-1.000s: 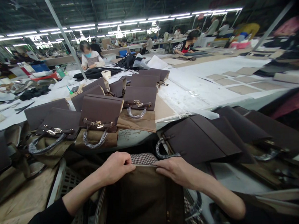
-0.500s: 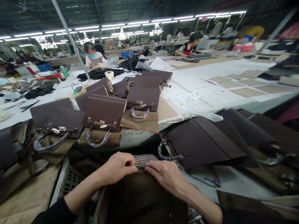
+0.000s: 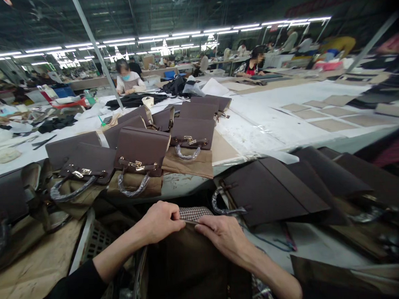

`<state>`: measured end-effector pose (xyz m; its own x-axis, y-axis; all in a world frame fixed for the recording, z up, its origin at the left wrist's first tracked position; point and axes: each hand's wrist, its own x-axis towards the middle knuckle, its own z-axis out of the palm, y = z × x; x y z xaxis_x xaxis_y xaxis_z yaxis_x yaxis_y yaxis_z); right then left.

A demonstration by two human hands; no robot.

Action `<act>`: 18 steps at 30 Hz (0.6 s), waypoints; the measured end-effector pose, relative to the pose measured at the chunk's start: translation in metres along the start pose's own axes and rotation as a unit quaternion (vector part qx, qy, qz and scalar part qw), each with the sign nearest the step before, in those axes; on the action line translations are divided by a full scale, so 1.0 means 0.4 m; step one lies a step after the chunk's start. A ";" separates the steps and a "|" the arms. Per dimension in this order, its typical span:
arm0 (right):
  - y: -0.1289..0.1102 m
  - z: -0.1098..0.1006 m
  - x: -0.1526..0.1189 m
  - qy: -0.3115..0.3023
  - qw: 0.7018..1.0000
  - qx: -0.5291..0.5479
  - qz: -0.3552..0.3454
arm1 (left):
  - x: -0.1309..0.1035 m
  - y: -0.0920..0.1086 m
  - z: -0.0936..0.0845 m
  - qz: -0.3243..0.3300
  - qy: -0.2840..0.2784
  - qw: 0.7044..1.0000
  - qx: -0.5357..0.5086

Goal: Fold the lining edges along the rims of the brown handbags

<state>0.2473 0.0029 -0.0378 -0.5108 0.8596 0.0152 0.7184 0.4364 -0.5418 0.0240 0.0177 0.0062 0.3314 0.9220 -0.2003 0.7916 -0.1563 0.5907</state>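
Note:
A dark olive-brown fabric piece [image 3: 189,267], which looks like a bag lining, hangs in front of me at the bottom middle. My left hand [image 3: 161,221] pinches its upper edge between thumb and bent fingers. Close by on the right, my right hand [image 3: 221,234] grips the same edge, thumb on the near side. Between and behind the hands shows a strip of black-and-white checked cloth [image 3: 195,213]. A small metal zipper part [image 3: 228,290] sits low on the right of the lining. The lower part of the piece runs out of view.
Brown handbags [image 3: 141,146] with plastic-wrapped handles lie on the worktable [image 3: 246,137] ahead. More brown bag pieces [image 3: 272,190] lie to my right. A plastic crate [image 3: 96,237] stands left of my lap, beside brown cardboard [image 3: 34,263]. Two co-workers sit across the table.
The view has shifted slightly, so the bags and table appear a little farther right. Both hands keep their hold on the lining's edge with barely any movement.

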 end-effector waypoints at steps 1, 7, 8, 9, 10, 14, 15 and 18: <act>-0.001 -0.002 0.000 -0.004 1.000 -0.001 -0.003 | 0.000 0.002 0.000 -0.003 0.001 1.000 0.000; -0.012 -0.052 -0.005 -0.063 0.997 0.026 -0.041 | -0.006 -0.008 0.001 -0.011 0.001 1.000 -0.012; -0.014 -0.065 -0.007 -0.078 0.995 0.042 -0.051 | -0.007 -0.011 0.001 -0.010 -0.002 1.000 -0.019; -0.016 -0.077 -0.008 -0.091 0.993 0.056 -0.056 | -0.007 -0.014 0.001 -0.009 -0.003 1.000 -0.027; -0.018 -0.090 -0.008 -0.102 0.991 0.065 -0.059 | -0.008 -0.017 0.001 -0.007 -0.004 0.999 -0.033; -0.030 -0.119 0.015 -0.139 0.983 0.096 -0.072 | -0.012 -0.020 0.001 -0.007 -0.007 0.999 -0.041; -0.035 -0.119 0.026 -0.149 0.980 0.103 -0.080 | -0.013 -0.019 0.001 -0.005 -0.007 0.999 -0.041; -0.048 -0.101 0.061 -0.165 0.976 0.098 -0.100 | -0.016 -0.012 0.000 0.005 -0.007 0.999 -0.040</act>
<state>0.2401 0.0263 0.0068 -0.7789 0.6159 -0.1184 0.5022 0.4994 -0.7060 0.0181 0.0125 0.0046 0.3467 0.9151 -0.2057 0.7454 -0.1357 0.6527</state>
